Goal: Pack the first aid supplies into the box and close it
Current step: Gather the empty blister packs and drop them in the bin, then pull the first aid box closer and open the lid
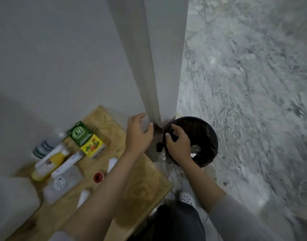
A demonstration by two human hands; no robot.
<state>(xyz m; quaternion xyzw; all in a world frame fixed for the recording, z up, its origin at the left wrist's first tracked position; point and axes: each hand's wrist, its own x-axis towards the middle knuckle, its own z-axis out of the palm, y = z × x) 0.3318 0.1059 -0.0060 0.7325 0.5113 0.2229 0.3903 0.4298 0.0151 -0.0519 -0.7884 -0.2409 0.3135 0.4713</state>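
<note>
The supplies lie blurred on a wooden table [144, 180] at lower left: a green and yellow carton [86, 139], a yellow bottle [51, 164], a white tube [67, 164], a white jar with a green label [43, 148], a small red-topped item [98, 177] and a clear plastic box [62, 183]. My left hand [138, 136] hovers past the table's far edge by the wall corner, fingers spread, holding nothing. My right hand [178, 145] is over the rim of a black bin [206, 136] on the floor, fingers curled downward and apart, with nothing visible in them.
A grey wall corner [154, 84] rises right behind the hands. The bin holds some crumpled waste and stands on a marble floor [245, 84]. A large white container [13, 202] sits at the table's left end. My white shoe [186, 198] shows below.
</note>
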